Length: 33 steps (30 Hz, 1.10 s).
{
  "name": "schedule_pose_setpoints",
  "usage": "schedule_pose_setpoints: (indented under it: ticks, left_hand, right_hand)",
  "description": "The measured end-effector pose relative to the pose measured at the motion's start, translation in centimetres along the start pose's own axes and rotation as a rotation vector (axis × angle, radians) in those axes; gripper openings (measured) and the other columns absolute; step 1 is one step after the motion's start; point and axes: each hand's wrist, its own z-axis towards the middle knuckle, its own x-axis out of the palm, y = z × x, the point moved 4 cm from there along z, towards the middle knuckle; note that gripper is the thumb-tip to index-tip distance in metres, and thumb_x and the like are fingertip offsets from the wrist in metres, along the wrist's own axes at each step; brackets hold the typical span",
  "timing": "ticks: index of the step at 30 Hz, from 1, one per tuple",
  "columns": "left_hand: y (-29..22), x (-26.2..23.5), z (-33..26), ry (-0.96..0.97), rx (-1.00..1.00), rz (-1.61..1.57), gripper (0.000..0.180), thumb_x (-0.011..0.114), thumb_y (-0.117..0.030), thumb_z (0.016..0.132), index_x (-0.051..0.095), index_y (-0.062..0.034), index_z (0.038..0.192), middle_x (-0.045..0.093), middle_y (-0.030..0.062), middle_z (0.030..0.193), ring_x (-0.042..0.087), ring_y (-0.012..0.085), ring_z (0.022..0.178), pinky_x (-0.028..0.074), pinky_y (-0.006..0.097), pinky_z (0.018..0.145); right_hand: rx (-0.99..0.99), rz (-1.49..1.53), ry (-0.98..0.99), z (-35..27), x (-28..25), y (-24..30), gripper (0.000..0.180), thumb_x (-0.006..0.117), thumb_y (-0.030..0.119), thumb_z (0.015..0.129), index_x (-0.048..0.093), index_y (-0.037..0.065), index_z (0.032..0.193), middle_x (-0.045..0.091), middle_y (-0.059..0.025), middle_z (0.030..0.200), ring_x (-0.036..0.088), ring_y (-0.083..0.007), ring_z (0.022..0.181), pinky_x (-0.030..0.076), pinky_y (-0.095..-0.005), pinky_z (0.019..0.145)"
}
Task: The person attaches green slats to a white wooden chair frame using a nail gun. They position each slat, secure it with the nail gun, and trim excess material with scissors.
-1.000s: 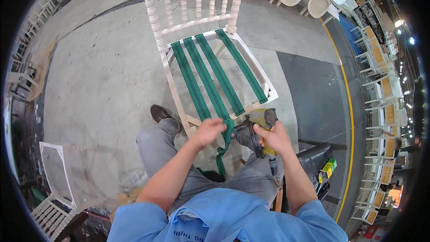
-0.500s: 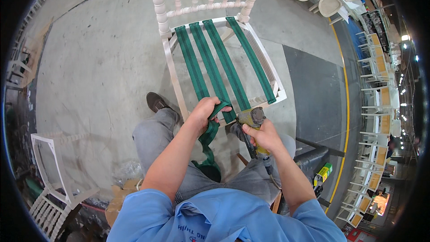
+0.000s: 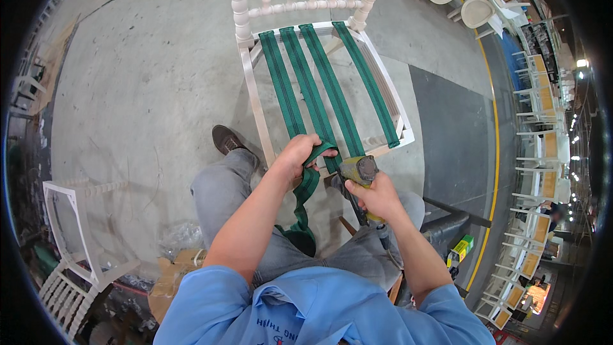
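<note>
A white wooden chair frame (image 3: 255, 112) with turned back spindles stands in front of me. Several green webbing straps (image 3: 308, 89) run across its seat opening from back to front. At the front rail, my left hand (image 3: 299, 155) is closed on a green strap whose loose tail (image 3: 305, 195) hangs down between my knees. My right hand (image 3: 378, 193) grips a yellowish pneumatic staple gun (image 3: 357, 170) by its handle, with a hose at the bottom. The gun's nose sits close to the strap beside my left fingers; whether it touches the rail is hidden.
Another white chair frame (image 3: 69, 233) lies tipped over at the left. A cardboard box (image 3: 175, 275) and clear plastic lie by my left leg. At my right is a dark bench (image 3: 447, 227) with a green-yellow box (image 3: 461, 249). Rows of chairs (image 3: 536, 147) line the far right.
The chair frame has shifted slightly right and up in view. My left hand still holds the strap, now looped more openly over the fingers. The staple gun stays nearly in place.
</note>
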Motion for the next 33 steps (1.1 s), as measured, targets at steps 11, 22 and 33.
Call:
schedule_pose_setpoints:
  ticks: [11, 22, 33]
  left_hand:
    - [0.4, -0.3, 0.2, -0.014, 0.003, 0.027, 0.029, 0.053, -0.024, 0.102, 0.065, 0.0011, 0.111, 0.081, 0.0151, 0.097, 0.046, 0.0142, 0.051, 0.052, 0.038, 0.062]
    - [6.7, 3.5, -4.3, -0.233, 0.642, 1.136, 0.057, 0.080, -0.024, 0.089, 0.055, 0.0038, 0.133, 0.071, 0.0276, 0.117, 0.069, 0.0444, 0.111, 0.053, 0.049, 0.094]
    - [9.3, 5.4, -2.5, -0.634, 0.534, 1.434, 0.066, 0.074, -0.041, 0.094, 0.055, 0.0049, 0.137, 0.071, 0.0331, 0.121, 0.068, 0.0509, 0.115, 0.053, 0.054, 0.097]
  right_hand:
    - [-0.012, 0.017, -0.033, -2.7, -2.6, 0.2, 0.035, 0.082, 0.025, 0.096, 0.071, 0.001, 0.118, 0.070, -0.0009, 0.083, 0.061, -0.0097, 0.060, 0.052, -0.0273, 0.056]
    - [0.052, 0.472, -0.881, -24.8, -22.4, -18.6, 0.040, 0.080, 0.036, 0.098, 0.066, 0.003, 0.116, 0.066, -0.0050, 0.095, 0.062, -0.0164, 0.068, 0.054, -0.0359, 0.058]
    - [0.253, 1.193, -0.680, -22.8, -20.8, -42.7, 0.049, 0.077, 0.050, 0.098, 0.066, 0.007, 0.117, 0.066, -0.0075, 0.095, 0.067, -0.0232, 0.077, 0.059, -0.0402, 0.066]
